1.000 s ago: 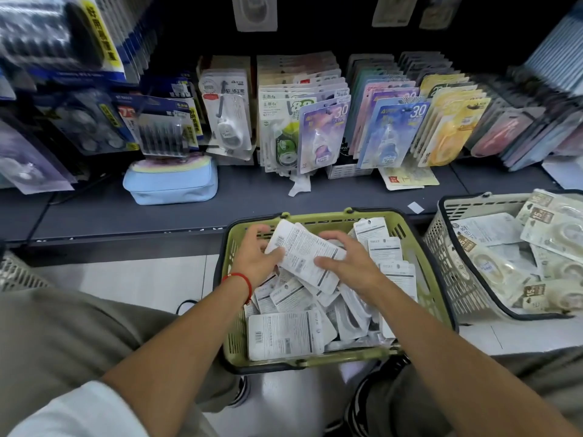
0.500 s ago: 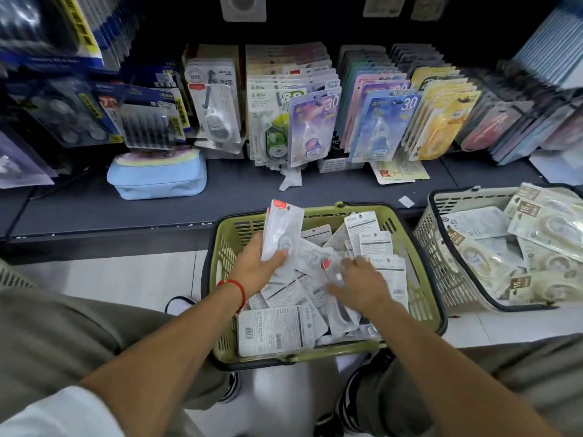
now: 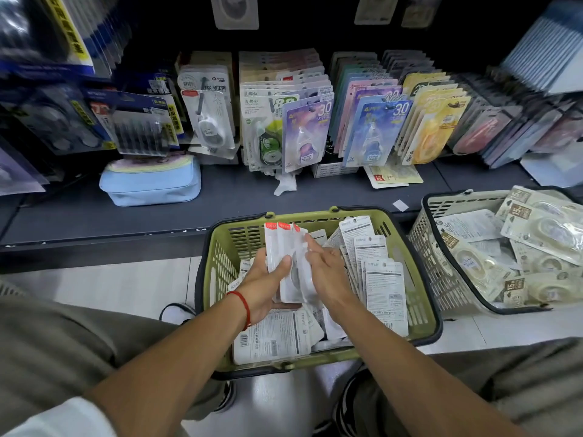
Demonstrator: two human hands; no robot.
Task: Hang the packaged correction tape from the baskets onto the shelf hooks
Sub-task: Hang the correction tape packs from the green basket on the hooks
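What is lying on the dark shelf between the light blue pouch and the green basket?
In the head view, nothing lies there: between the light blue pouch and the green basket, the dark shelf shows only bare surface.

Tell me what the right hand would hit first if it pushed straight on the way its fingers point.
The right hand points up and left in the picture, its fingers already against the packs that the left hand holds. So it meets those first; beyond them lies the green basket's far wall, though depth is unclear.
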